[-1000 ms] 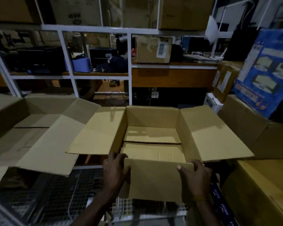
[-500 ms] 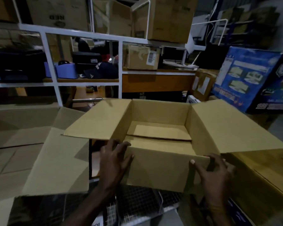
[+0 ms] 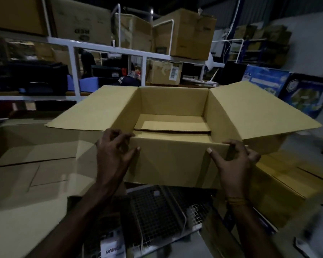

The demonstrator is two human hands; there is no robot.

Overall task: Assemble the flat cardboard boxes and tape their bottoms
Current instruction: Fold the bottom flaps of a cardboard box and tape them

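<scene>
An assembled brown cardboard box (image 3: 172, 162) is held up in front of me, its opening facing up and its long top flaps spread out to the left and right. Inside, the bottom flaps lie folded flat. My left hand (image 3: 113, 155) grips the box's near left corner, thumb on the near wall. My right hand (image 3: 233, 160) grips the near right corner the same way. No tape is in sight.
Another open cardboard box (image 3: 32, 164) lies at the left. More brown boxes (image 3: 285, 185) stand at the right. A wire mesh cart (image 3: 157, 211) is below the held box. White metal shelving (image 3: 108, 51) with cartons stands behind, and blue printed boxes (image 3: 287, 90) at the far right.
The box has been lifted and carried up and to the right, away from the cart. Both hands have kept their hold on its near corners, and my view has swung to the right.
</scene>
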